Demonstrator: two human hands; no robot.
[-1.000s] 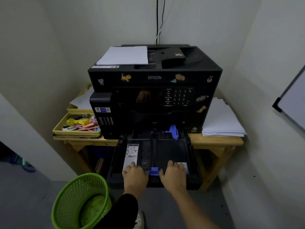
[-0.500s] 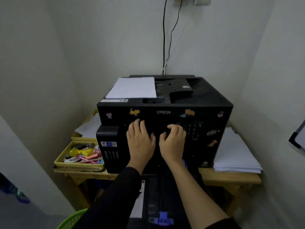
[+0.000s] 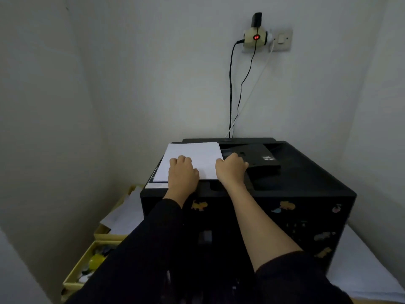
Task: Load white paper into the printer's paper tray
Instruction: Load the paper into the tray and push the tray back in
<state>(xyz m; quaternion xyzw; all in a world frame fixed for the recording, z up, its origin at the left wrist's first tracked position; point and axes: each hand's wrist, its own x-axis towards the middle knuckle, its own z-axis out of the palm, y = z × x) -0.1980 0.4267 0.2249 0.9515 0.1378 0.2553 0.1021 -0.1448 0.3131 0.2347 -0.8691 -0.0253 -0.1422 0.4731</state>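
The white paper (image 3: 197, 153) lies on top of the printer (image 3: 295, 183), under our left grip (image 3: 183, 173) and just left of our right grip (image 3: 231, 170). Both curl narrow (pinching or not, we cannot tell), the left nearer its middle.

Not one word, brand or number can be read here. The printer (image 3: 285, 187) carries a small white mark (image 3: 269, 158) on its black feeder flap (image 3: 252, 156) and a pale label strip (image 3: 156, 185) at the left front corner of its top, both too blurred to make out. The stickers (image 3: 198, 205) across its front are little animal pictures (no lettering shows on them), and the faint key marks (image 3: 295, 225) beside them are only smudges.
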